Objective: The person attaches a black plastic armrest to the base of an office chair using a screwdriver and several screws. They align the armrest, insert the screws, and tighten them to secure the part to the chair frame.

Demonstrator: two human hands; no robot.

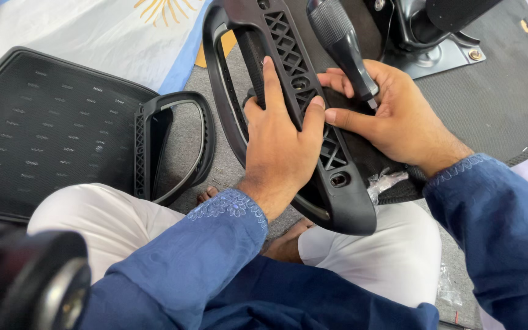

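Grey carpet underlies both hands: left clasps black armrest, right grips screwdriver.

Open floor shows only inside the loop of the second armrest and in a narrow strip beside it. The mesh chair back blocks the left. The held armrest, the screwdriver and the seat base crowd centre and right. Crossed legs close the near edge.
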